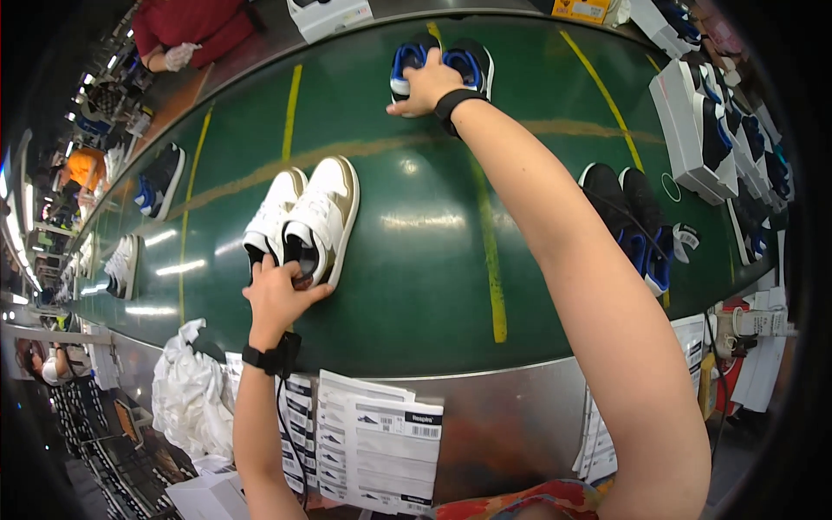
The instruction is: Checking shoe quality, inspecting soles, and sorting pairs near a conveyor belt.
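Note:
A pair of white sneakers [322, 201] with tan-edged soles stands side by side on the green conveyor belt [416, 295], toes pointing away from me. My left hand [274, 300] is closed on their heels, fingertips hooked into the shoe openings. Stretched to the far side of the belt, my right hand [431, 88] grips a pair of dark sneakers [473, 62] with blue linings; its fingers partly cover the heels. Another black and blue pair of sneakers [637, 198] lies to the right, partly behind my right forearm.
Open white shoe boxes [680, 143] holding dark sneakers crowd the right end. Farther left sit a dark shoe [161, 182] and a white shoe [123, 264]. Printed sheets [379, 442] and crumpled white paper [192, 390] line the near edge. A gloved person [195, 35] stands across the belt.

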`<state>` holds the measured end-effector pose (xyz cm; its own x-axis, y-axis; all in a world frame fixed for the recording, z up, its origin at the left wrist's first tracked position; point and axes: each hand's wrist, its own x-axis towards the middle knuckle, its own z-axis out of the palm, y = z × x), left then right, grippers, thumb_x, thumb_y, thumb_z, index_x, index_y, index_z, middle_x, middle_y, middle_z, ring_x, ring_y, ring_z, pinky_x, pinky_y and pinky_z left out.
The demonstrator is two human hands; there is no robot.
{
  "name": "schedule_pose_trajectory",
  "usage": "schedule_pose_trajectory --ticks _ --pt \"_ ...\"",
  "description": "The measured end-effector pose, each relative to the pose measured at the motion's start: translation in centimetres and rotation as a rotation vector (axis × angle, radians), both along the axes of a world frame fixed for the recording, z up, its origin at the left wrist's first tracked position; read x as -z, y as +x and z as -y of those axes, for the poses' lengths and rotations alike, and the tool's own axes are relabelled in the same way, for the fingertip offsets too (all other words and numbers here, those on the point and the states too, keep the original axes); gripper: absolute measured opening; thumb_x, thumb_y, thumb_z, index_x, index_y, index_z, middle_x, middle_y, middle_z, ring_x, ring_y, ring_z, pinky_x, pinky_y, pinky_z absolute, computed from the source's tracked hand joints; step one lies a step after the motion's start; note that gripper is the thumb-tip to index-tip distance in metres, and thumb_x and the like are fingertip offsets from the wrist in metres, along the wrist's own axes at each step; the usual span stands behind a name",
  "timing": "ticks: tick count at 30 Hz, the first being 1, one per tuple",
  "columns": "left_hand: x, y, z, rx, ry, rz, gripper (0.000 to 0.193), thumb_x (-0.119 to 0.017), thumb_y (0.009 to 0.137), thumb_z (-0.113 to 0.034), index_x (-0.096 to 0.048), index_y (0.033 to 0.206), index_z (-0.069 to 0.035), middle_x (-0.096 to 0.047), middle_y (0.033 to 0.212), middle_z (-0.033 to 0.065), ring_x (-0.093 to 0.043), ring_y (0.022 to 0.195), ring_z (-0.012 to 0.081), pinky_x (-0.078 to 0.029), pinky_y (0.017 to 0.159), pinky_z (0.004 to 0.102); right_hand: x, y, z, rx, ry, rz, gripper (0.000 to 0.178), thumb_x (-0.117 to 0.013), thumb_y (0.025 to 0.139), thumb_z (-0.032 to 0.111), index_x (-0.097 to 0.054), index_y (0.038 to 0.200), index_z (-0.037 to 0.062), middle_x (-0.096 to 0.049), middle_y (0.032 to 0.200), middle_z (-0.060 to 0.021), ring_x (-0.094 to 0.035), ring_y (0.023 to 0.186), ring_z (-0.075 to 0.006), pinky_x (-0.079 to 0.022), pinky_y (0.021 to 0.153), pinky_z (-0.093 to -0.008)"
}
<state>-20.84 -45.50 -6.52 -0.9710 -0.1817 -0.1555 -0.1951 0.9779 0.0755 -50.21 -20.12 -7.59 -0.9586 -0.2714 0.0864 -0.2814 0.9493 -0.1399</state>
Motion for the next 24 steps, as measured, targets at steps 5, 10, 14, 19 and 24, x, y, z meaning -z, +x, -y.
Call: schedule_pose_trajectory --ticks 5,10,14,19,24 --pt "0.9 0.3 -0.4 -0.043 -0.032 -0.068 0.050 -0.084 0.058 -0.050 -0.075 0.092 -0.014 -0.056 0.104 0.0110 -0.052 0.108 0.0321 -0.042 0.079 0.0555 -2.0 3.8 -4.3 0.165 -0.164 -0.046 0.067 -0.078 0.063 0.064 -0.073 0.108 0.0142 -0.052 0.125 -0.0185 -0.067 0.095 -0.0300 -0.055 0.082 -0.0393" --pt "-0.9 0.9 -1.7 -0.041 -0.021 -0.074 0.048 -0.083 0.064 -0.043 -0.072 0.102 -0.016 -0.054 0.116 0.0138 -0.047 0.119 0.0361 -0.035 0.092 0.0681 -9.7 15.5 -13.4 0.085 -0.934 0.278 0.056 -0.066 0.080 0.056 -0.073 0.110 0.0094 -0.071 0.105 -0.0169 -0.069 0.092 -0.0218 -0.054 0.081 -0.0347" --pt "-4.0 5.1 -5.5 -0.006 0.115 -0.328 0.049 -0.078 0.076 -0.029 -0.065 0.121 -0.015 -0.036 0.147 0.0263 -0.032 0.137 0.0443 -0.026 0.106 0.0692 -10.3 31.5 -21.6 0.272 -1.926 0.562 0.054 -0.053 0.093 0.048 -0.063 0.120 0.0018 -0.070 0.110 -0.0137 -0.069 0.094 -0.0220 -0.056 0.082 -0.0331" --pt "-7.6 13.8 -11.2 0.206 0.630 -0.450 0.046 -0.076 0.080 -0.018 -0.063 0.122 -0.006 -0.045 0.142 0.0248 -0.047 0.129 0.0404 -0.037 0.108 0.0417 -3.5 47.4 -25.9 0.589 -2.399 0.715 0.049 -0.057 0.092 0.044 -0.062 0.122 0.0058 -0.067 0.117 -0.0126 -0.066 0.103 -0.0258 -0.054 0.090 -0.0378" --pt "-7.8 21.4 -15.5 0.172 0.924 -0.413 0.037 -0.067 0.082 -0.003 -0.064 0.119 -0.001 -0.055 0.135 0.0200 -0.054 0.123 0.0349 -0.040 0.105 0.0400 0.2 60.0 -29.1 0.621 -1.862 0.770 0.050 -0.065 0.087 0.040 -0.061 0.126 0.0079 -0.064 0.123 -0.0124 -0.062 0.111 -0.0285 -0.051 0.095 -0.0398"
